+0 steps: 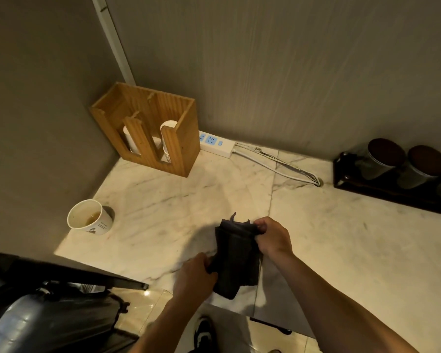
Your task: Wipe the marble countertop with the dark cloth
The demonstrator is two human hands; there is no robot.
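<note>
A dark folded cloth (236, 258) hangs between my two hands above the front edge of the white marble countertop (341, 238). My left hand (195, 276) grips its lower left side. My right hand (271, 235) pinches its upper right corner. The cloth's lower end droops past the counter edge. I cannot tell whether the cloth touches the marble.
A paper cup (89, 217) with a little brown liquid stands at the left by the wall. A wooden cup holder (150, 133) sits in the back corner beside a white power strip (214, 143) with cables. Dark canisters on a rack (397, 174) stand at the right. A black-bagged bin (49, 322) is below left.
</note>
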